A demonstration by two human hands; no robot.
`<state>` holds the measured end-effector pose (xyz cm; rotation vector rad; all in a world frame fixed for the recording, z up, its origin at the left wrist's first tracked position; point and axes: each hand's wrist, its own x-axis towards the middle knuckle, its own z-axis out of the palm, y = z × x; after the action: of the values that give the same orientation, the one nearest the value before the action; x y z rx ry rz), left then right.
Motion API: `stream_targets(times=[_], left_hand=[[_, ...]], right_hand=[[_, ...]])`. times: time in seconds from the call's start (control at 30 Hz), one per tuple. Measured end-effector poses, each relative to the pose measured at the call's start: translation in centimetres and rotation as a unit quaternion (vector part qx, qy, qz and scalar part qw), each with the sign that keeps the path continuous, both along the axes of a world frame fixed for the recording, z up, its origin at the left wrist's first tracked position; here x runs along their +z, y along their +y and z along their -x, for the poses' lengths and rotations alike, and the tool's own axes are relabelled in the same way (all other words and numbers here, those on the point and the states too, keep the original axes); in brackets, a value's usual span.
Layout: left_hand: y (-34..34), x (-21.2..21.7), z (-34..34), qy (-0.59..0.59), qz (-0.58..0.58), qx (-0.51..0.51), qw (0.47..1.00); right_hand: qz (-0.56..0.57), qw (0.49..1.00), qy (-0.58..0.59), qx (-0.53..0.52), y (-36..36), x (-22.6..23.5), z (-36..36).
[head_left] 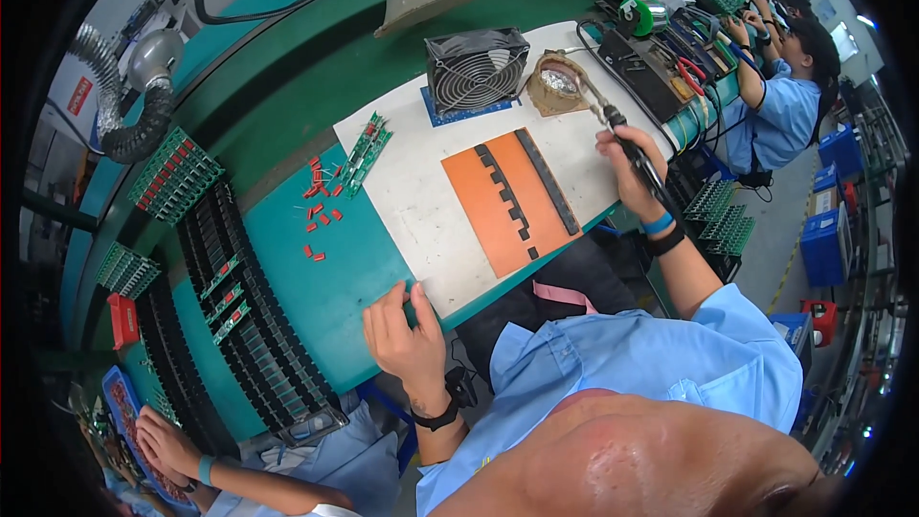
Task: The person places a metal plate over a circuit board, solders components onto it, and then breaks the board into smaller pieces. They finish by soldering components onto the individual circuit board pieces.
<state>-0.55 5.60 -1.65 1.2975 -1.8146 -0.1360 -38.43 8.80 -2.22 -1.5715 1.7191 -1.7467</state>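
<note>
My right hand (pixel 634 175) is wrapped round the handle of a soldering iron (pixel 639 155), raised over the right side of the white work sheet (pixel 402 206). The iron's tip points toward a round dish of silvery material (pixel 558 81) set on a brown base. Near the front edge of the bench, my left hand (pixel 407 340) has its thumb apart from its loosely bent fingers, with nothing seen in it. Between the hands lies an orange plate (pixel 479 206) carrying black strips. Green circuit boards (pixel 366 155) and scattered red components (pixel 323 218) lie farther left.
A black fan (pixel 477 72) stands behind the orange plate. Long black racks (pixel 254 316) run along the left, beside stacked boards (pixel 175 175). Tools and a solder reel (pixel 639 17) crowd the far right. A co-worker's hands (pixel 168 445) are at lower left; another person (pixel 780 96) works at right.
</note>
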Motion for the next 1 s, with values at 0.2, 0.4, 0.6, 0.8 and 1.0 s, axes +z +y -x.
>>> stream_targets(times=[0.2,0.4,0.6,0.8,1.0], left_hand=[[0.2,0.3,-0.3,-0.011,-0.012,-0.002,1.000],[0.2,0.4,-0.1,-0.006,0.000,-0.010,1.000],[0.4,0.1,-0.3,-0.014,0.017,-0.009,1.000],[0.1,-0.1,-0.4,0.015,-0.027,-0.008,1.000],[-0.1,2.8,-2.3,0.170,-0.175,0.008,0.970]], right_hand=[[-0.033,0.982,0.130,0.135,3.2,1.5,-5.2],[-0.021,0.962,0.215,0.165,3.2,0.4,-5.7],[-0.046,0.968,0.180,0.169,3.4,-0.1,-5.1],[-0.070,0.968,0.172,0.171,3.6,0.6,-5.2],[-0.029,0.986,0.115,0.117,1.8,1.5,-2.3]])
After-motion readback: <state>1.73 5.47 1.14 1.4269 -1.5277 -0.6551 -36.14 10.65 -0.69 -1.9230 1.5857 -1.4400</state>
